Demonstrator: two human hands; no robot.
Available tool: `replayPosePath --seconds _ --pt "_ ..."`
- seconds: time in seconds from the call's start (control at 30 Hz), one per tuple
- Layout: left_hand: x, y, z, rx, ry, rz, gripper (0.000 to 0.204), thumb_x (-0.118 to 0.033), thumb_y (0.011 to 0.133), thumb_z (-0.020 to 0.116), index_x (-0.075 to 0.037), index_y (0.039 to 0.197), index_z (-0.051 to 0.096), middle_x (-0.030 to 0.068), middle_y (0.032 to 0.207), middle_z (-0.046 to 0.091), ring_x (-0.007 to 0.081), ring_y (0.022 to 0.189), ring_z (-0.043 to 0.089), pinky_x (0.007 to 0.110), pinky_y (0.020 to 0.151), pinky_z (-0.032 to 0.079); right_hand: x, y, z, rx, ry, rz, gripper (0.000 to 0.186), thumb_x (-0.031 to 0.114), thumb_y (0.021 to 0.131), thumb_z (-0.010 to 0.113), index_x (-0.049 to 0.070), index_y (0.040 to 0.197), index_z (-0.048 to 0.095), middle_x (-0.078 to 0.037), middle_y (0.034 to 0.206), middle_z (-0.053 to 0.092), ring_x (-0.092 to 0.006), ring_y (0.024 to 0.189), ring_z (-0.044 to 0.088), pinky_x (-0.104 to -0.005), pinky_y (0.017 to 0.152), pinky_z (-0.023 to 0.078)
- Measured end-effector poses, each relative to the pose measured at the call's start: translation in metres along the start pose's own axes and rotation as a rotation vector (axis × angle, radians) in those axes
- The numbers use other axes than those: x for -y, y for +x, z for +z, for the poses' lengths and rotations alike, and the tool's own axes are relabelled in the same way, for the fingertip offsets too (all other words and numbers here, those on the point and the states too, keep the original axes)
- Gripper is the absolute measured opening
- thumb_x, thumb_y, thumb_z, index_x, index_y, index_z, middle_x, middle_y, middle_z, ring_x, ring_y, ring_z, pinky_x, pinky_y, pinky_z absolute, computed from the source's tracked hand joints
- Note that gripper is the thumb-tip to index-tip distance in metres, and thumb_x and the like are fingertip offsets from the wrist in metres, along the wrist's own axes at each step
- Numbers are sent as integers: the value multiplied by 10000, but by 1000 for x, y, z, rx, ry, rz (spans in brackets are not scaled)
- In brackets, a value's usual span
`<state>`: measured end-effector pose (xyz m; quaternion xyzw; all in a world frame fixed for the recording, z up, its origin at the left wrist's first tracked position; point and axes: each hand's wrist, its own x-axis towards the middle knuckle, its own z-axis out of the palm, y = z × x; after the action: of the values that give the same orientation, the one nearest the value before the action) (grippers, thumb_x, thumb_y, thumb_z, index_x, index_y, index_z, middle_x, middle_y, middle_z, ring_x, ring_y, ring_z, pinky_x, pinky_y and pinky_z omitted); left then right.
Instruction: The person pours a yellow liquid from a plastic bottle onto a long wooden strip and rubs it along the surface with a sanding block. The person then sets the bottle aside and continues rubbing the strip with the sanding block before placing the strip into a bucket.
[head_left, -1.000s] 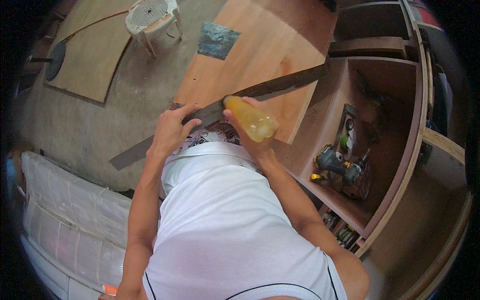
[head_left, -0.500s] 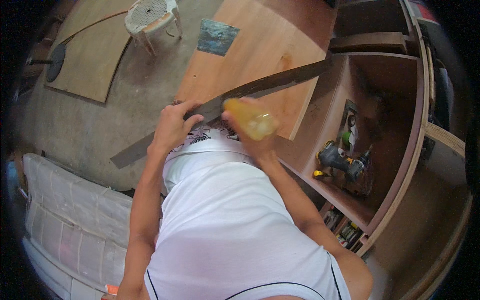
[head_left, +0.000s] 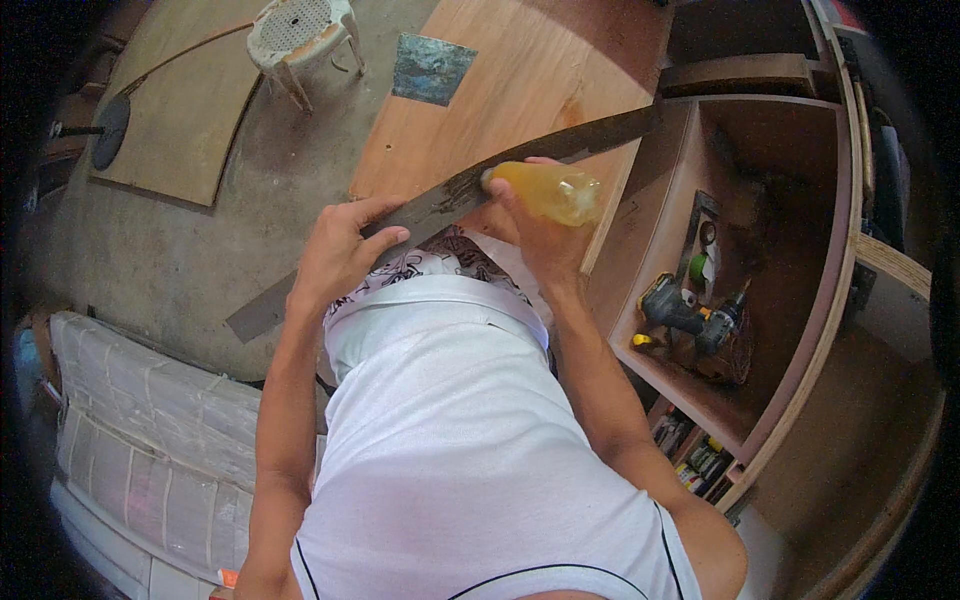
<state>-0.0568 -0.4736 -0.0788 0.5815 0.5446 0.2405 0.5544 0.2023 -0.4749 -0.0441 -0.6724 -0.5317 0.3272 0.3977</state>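
At the left, the near end of the long flat strip (head_left: 440, 208) juts bare and grey past my left hand (head_left: 345, 248), over the floor (head_left: 215, 270). That hand pinches the strip left of its middle, thumb laid on the upper face and forefinger along the far edge; I cannot tell how the other fingers sit underneath. The strip looks thin, stiff and fairly light, but so long that its far right end would swing if I gripped only one tip, so a hold near the middle suits it. Just right of my thumb the face looks dark and wet, probably slippery, so the dry left part or the edges seem the safer grip. Farther right, my right hand (head_left: 543, 240) is curled around a clear bottle (head_left: 555, 194) of yellowish liquid, its neck at the strip; whether they touch I cannot tell. The bottle seems light and its wall soft enough to dent, so I would hold it round the body without squeezing hard. Beyond the strip lies a wooden panel (head_left: 520, 85); rightmost, a drill (head_left: 690, 310) rests in a cabinet compartment (head_left: 775, 260).
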Motion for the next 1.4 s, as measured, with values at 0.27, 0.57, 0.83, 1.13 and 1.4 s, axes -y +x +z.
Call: replayPosePath --seconds 0.27,0.57,0.83,1.13,1.4 --pt "-11 -2 -1 37 15 -25 391 -40 916 788 42 1294 730 129 1108 809 162 1013 723 335 943 563 18 2 -4 77 141 75 365 231 826 961 25 1063 774 -100 969 802 -210 926 777 -366 835 620" --pt "-32 -8 -17 214 -40 -30 638 34 826 774 20 1449 634 148 1341 739 208 1233 681 349 1109 504 22 3 -5 265 103 4 431 169 832 963 11 1155 726 -90 1050 795 -145 961 758 -302 857 619" --pt "-41 -10 -22 218 -73 6 690 60 819 764 20 1485 589 198 1331 735 250 1218 701 369 1098 514 33 7 -12 264 96 -58 309 178 809 955 24 996 763 -99 935 793 -224 851 780 -362 767 626" --pt "-50 -5 -27 299 -189 -84 730 104 813 766 31 1515 576 118 1438 676 199 1326 612 342 1177 451 35 16 -26 289 2 -46 390 133 847 945 4 1144 727 -66 1034 782 -142 964 744 -330 832 627" --pt "-42 -4 -21 306 -247 -71 725 126 817 733 45 1519 568 106 1453 666 188 1318 614 333 1162 461 42 19 -35 295 -34 -75 362 142 845 945 33 1128 747 -58 1036 780 -144 949 749 -310 837 622"
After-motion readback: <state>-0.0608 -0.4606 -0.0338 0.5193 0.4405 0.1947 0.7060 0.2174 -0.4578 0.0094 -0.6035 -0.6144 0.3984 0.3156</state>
